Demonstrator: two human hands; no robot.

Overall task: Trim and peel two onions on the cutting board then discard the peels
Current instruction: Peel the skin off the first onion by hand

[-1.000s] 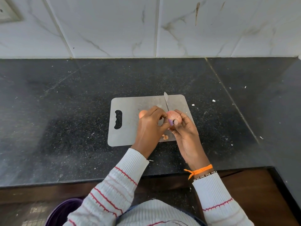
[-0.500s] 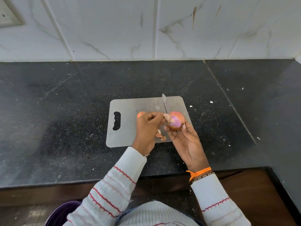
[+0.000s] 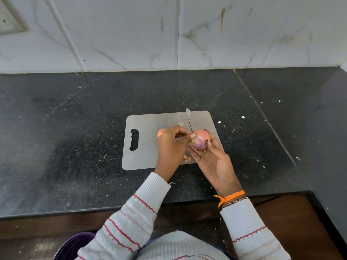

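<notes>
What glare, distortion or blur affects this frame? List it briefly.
Head view: wide-angle bending curves the countertop's back edge and the wall tiles; soft sheen washes out the grey cutting board; the onion and both hands are slightly soft; the purple container at the bottom edge is blurred.

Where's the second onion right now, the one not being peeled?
In the head view the second onion sits on the cutting board, mostly hidden behind the left hand, between the board's handle slot and the knife.

Home kitchen: black granite counter (image 3: 75, 147), marble wall tiles (image 3: 122, 34), cutting board (image 3: 148, 158).
</notes>
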